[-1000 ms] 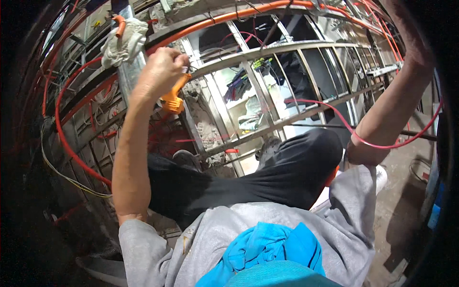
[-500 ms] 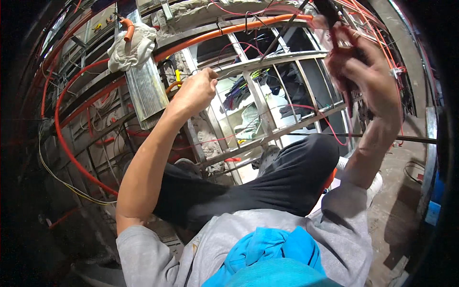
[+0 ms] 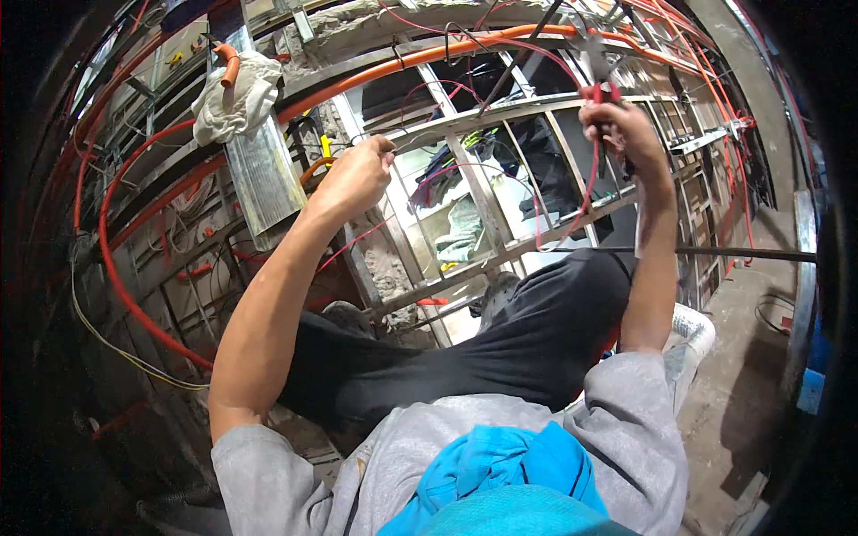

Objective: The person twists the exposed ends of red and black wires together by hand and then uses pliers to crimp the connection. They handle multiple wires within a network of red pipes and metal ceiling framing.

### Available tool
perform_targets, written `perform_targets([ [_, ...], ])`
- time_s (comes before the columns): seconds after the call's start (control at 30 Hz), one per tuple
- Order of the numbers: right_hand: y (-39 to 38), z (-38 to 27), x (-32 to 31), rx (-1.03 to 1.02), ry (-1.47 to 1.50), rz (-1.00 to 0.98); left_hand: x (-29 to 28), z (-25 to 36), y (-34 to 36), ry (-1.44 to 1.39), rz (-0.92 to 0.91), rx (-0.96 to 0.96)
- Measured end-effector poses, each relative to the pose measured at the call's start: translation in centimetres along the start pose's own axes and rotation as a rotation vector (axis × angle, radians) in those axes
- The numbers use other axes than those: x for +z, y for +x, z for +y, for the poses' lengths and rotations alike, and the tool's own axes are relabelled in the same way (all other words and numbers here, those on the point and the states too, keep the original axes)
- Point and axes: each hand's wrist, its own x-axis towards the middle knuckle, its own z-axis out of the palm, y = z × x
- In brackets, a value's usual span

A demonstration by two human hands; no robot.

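Note:
My left hand is closed near a thin grey cable below the orange conduit; what its fingertips hold is too small to make out. A yellow object lies just left of it. My right hand grips an upright red-handled tool, its top blurred. A thin pink wire hangs in a loop beside that hand, over the metal framework.
A white cloth and a short orange pipe piece lie on a metal channel at left. Red tubing curves along the left. Crossed dark-trousered legs are below me; a concrete floor is at right.
My right hand has come down and inward from the upper right, with the red-handled tool now visible in it. My left hand has moved right, off the orange object it was over.

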Motion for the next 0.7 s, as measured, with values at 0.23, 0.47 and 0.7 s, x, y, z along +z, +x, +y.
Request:
perform_targets([
  [0.23,-6.9,-11.6,1.9,-0.456,0.290,-0.222,-0.3,0.5,2.0,-0.127,-0.021,-0.117],
  [0.47,-7.6,-15.8,6.5,-0.682,-0.009,-0.286,-0.4,-0.7,3.3,0.021,-0.114,-0.158],
  [0.7,-8.6,-21.8,18.7,-0.777,-0.345,-0.569,3.3,-0.2,4.8,-0.055,-0.143,0.029],
])
